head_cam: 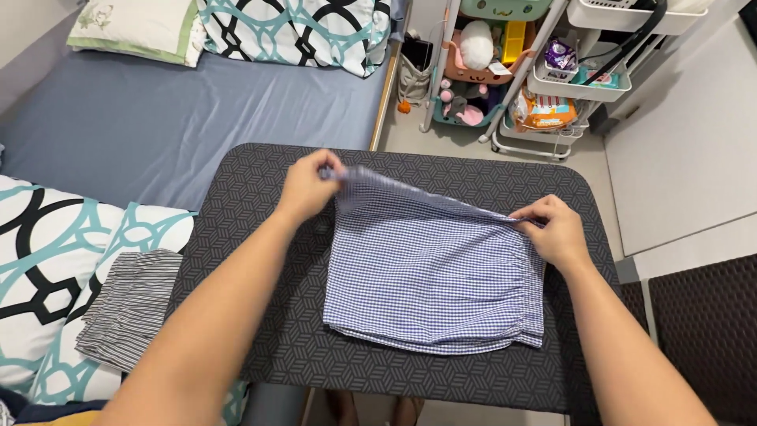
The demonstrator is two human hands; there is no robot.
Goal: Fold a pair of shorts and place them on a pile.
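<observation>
A blue-and-white checked cloth garment point(430, 276) lies on a dark patterned board point(260, 189) in front of me. My left hand point(309, 185) pinches its far left corner and lifts it off the board. My right hand point(556, 229) grips the far right edge of the same garment, also raised a little. The near part of the garment rests flat, folded in layers.
A folded grey striped cloth point(130, 308) lies on a patterned pillow point(47, 268) at the left. A bed with a grey-blue sheet point(158, 118) and pillows point(300, 31) is behind. A white trolley point(552, 79) with toys and packets stands at the far right.
</observation>
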